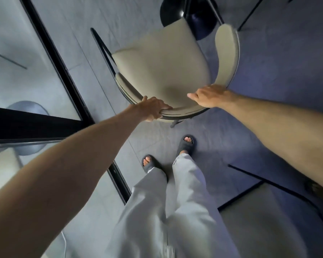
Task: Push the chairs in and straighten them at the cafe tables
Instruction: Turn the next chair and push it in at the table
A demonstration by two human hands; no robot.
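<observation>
A cream padded chair (162, 60) with a curved backrest and thin black metal frame stands in front of me, seen from above. My left hand (153, 108) grips the lower left part of the backrest rim, fingers curled over it. My right hand (209, 96) holds the right part of the same rim, thumb pointing across the top. Beyond the chair's front edge is the round black base of a cafe table (190, 13); the tabletop is out of view.
A black-framed glass wall (52, 58) runs along the left, reflecting a round base. A pale table edge or seat (265, 211) with black legs sits at the lower right. My feet in dark slides (185, 146) stand on the grey tiled floor behind the chair.
</observation>
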